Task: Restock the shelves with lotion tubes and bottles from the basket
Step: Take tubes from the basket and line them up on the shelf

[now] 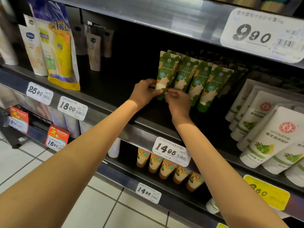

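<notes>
A row of green-and-cream lotion tubes stands cap-down on the dark middle shelf [115, 89]. My left hand [144, 93] pinches the lower end of the leftmost green tube [166, 69], thumb across its front. My right hand [178, 102] meets it at the same tube's cap end, fingers closed around the bottom. Three more green tubes [212, 86] lean in line to the right, with others behind them in shadow. The basket is out of view.
White olive-print tubes [264, 134] fill the shelf's right end. A yellow refill pouch [60, 51] and pale tubes stand at the left. Orange tubes [167, 167] sit on the shelf below. Price tags line the shelf edges. Between the pouch and the green tubes the shelf is bare.
</notes>
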Tool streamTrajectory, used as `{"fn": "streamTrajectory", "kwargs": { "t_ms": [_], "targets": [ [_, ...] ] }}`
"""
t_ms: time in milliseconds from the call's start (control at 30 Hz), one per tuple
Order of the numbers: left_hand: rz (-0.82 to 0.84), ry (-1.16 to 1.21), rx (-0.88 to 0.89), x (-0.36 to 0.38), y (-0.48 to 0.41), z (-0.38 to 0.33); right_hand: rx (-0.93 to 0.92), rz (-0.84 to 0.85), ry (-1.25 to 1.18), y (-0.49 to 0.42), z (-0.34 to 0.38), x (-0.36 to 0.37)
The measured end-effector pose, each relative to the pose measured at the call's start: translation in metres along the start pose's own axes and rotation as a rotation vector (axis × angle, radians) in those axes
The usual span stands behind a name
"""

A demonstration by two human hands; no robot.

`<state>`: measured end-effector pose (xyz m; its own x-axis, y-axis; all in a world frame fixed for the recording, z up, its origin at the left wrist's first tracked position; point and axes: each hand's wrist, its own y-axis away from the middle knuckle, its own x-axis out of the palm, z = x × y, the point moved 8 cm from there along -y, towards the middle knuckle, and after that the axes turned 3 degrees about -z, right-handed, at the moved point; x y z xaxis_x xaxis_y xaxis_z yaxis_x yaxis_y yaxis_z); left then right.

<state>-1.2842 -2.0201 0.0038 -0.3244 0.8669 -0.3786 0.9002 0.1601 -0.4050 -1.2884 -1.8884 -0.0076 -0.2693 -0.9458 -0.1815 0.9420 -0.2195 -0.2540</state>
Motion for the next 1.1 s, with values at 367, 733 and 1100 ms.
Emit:
{"fn": "streamTrajectory", "kwargs": {
  "t_ms": [367, 733, 1100],
  "targets": [
    [-0.086, 0.083, -0.174, -0.043, 0.059, -0.006, -0.008, 0.008, 0.004, 0.015, 0.008, -0.006],
    [-0.353, 0.007, -0.359, -0.302, 0.374, 0.0, -0.326, 0.799, -0.144, 0.232, 0.074, 0.064],
    [-0.47, 0.007, -1.122, -0.348, 0.585, 0.184, 0.06, 1.682, 0.034, 0.48, 0.025, 0.191]
  ]
}}
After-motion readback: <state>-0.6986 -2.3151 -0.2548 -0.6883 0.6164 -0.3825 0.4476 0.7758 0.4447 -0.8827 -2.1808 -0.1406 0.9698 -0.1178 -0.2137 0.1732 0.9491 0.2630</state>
